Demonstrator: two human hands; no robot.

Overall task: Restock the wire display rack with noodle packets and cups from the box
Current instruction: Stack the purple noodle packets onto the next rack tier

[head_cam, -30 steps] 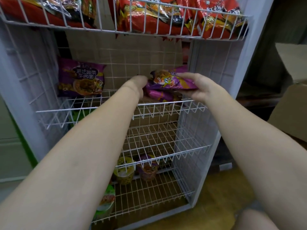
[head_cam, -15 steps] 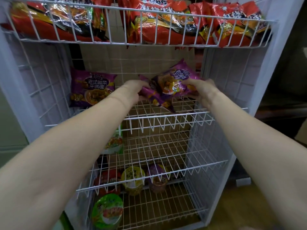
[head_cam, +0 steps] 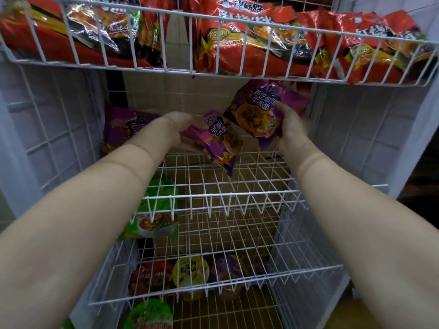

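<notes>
Both my hands reach into the second shelf [head_cam: 221, 194] of the white wire rack. My left hand [head_cam: 177, 131] grips a purple noodle packet [head_cam: 217, 142] that tilts down over the shelf. My right hand [head_cam: 288, 128] holds a second purple packet [head_cam: 262, 110] upright, near the shelf's back right. A third purple packet [head_cam: 123, 125] leans at the back left, partly hidden by my left forearm.
Red noodle packets [head_cam: 249, 36] fill the top basket just above my hands. A green packet [head_cam: 154, 210] lies on the shelf below. Noodle cups, a yellow one [head_cam: 190, 273] among them, stand on the bottom shelves. Wire side panels close both sides.
The two purple packets have come apart. My right hand has lifted its packet upright toward the back right, and my left hand keeps the other lower. The camera has moved closer.
</notes>
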